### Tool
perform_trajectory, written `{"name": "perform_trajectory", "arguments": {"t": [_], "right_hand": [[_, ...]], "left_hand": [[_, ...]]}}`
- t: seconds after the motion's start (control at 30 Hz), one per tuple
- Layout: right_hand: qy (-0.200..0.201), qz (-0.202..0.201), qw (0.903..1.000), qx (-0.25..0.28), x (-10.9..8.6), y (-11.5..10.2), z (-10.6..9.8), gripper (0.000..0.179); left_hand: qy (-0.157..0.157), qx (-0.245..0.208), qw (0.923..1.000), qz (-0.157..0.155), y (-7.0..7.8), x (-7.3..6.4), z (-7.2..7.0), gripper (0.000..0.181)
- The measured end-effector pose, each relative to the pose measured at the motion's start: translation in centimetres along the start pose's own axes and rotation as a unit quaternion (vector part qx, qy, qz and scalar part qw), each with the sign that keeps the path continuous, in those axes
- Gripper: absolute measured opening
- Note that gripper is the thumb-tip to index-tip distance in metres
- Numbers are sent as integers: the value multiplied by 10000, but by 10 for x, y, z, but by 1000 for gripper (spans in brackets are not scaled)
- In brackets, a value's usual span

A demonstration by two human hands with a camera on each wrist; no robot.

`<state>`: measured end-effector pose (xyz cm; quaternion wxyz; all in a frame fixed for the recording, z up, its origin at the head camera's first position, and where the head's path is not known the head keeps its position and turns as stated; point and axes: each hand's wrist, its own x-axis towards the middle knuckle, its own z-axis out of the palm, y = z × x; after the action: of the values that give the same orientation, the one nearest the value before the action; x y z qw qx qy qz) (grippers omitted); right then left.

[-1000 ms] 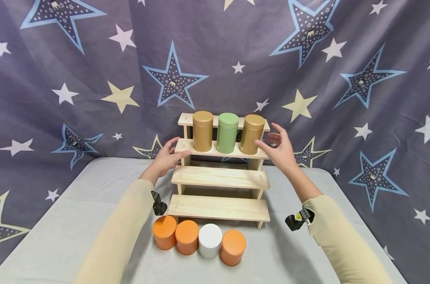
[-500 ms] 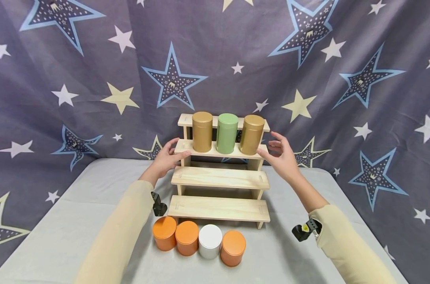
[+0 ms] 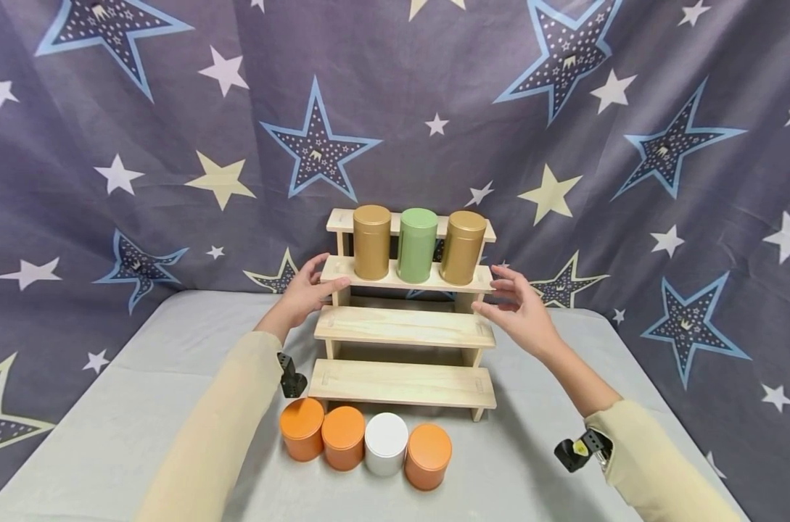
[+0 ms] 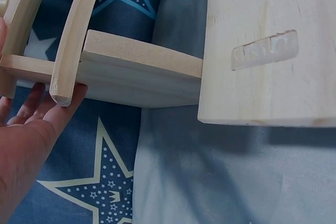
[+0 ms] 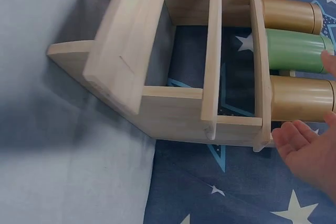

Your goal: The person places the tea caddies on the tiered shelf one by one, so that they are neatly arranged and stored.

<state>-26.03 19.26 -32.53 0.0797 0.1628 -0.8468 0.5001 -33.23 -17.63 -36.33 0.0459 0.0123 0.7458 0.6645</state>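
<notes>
A wooden tiered stand faces me. On its second shelf from the top, a gold tin, a green tin and another gold tin stand upright in a row. My left hand holds the left end of that shelf, thumb at the front and fingers behind; the left wrist view shows its fingertips against the wood. At the shelf's right end is my right hand, fingers loosely spread, holding nothing. Whether its fingertips touch the wood I cannot tell.
In front of the stand, short tins line up on the pale cloth: an orange tin, a second orange tin, a white tin and a third orange tin. A star-patterned curtain hangs behind.
My right hand has left the right gold tin and moved down to beside the shelf's right end, its forearm drawing back rightward. The left hand and all the tins stay put.
</notes>
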Motion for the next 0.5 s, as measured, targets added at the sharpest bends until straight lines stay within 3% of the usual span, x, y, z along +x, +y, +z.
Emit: {"name": "perform_trajectory", "arguments": {"t": [0.33, 0.5], "right_hand": [[-298, -265, 9992, -18, -20, 12, 8, 64], [-462, -352, 9983, -1, -30, 17, 14, 63]], "left_hand": [[-26, -114, 9999, -27, -2, 3, -1, 88], [-54, -105, 9999, -40, 13, -12, 4, 85]]}}
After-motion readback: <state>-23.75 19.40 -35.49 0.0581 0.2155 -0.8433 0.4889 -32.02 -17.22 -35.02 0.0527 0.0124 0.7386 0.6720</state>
